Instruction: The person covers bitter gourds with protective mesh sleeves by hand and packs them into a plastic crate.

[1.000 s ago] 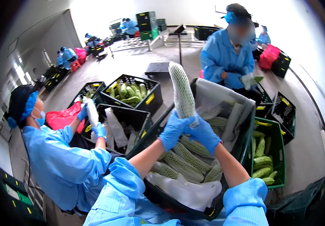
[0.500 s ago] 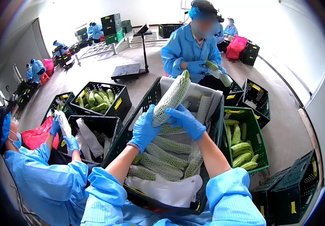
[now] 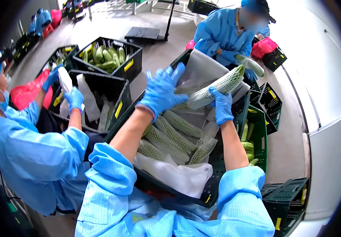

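A pale green ridged gourd point(image 3: 214, 89) in a white foam net lies slantwise above the crate, its bare tip pointing up and right. My right hand point(image 3: 222, 106) grips it near the right end, fingers partly hidden. My left hand point(image 3: 160, 93) has its fingers spread at the gourd's lower left end; I cannot tell whether the thumb touches it. Below, a dark green crate point(image 3: 218, 177) holds several netted gourds point(image 3: 172, 136) in a row. A white sheet point(image 3: 184, 177) covers its near end, and a pale liner point(image 3: 202, 65) hangs over the far end.
At left, a co-worker point(image 3: 36, 146) holds a white-wrapped item point(image 3: 65, 80) beside a black crate point(image 3: 115, 85). Another co-worker point(image 3: 220, 33) across from me handles a netted gourd point(image 3: 250, 65). A green crate point(image 3: 262, 136) of gourds stands right; a platform scale point(image 3: 142, 33) stands behind.
The gourd has tipped from nearly upright to slanting right and lower. My left hand has let go and spread its fingers, while my right hand has moved right with the gourd. The view has shifted.
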A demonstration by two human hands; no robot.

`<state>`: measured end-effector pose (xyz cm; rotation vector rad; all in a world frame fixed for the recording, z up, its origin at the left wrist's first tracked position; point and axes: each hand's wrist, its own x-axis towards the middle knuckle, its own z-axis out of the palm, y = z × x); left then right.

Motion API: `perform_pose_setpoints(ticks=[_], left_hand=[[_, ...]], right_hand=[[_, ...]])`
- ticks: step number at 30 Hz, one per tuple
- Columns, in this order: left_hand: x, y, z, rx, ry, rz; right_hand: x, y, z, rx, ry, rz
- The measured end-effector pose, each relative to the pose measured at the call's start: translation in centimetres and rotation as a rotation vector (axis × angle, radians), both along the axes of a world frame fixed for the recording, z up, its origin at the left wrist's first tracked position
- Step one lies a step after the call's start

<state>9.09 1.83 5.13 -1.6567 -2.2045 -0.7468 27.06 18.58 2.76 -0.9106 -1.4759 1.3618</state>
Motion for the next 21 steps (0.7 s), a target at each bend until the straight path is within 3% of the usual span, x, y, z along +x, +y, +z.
perform_pose_setpoints(ticks=[4,6,7,10,12,15,18,21], left_hand=[[-3.1,-1.4,0.4,-0.204,-0.147,0.430],[-4.2,-1.2,0.2,-0.375,-0.423,0.469],[-5.2,-0.7,-2.2,-0.240,-0.376,0.364],[-5.6,-0.3,-2.4,-0.353,-0.422,0.301],[-5.5,-0.1,-2.8,-0.279,-0.443,0.325],[-5.7,-0.1,-2.5,-0.318,-0.501,0.325],[-5.8,0.3,-3.0,-0.293,-0.503,0.334],[-5.8,0.4,-3.5,-0.240,-0.483,0.315]], right_hand=[[-0.5,4.8,-3.1,0.234,-0.305,-0.151],[-0.8,6.0,-3.4,0.243,-0.472,-0.193],[-1.1,6.3,-3.5,0.250,-0.542,-0.214],[-1.8,7.8,-5.3,0.347,-0.666,-0.259],[-1.7,8.9,-7.4,0.322,-0.754,-0.302],[-0.7,12.0,-11.9,0.174,-0.720,-0.260],[-0.3,13.0,-16.5,0.199,-0.743,-0.436],[0.1,12.0,-18.3,0.111,-0.520,-0.322]])
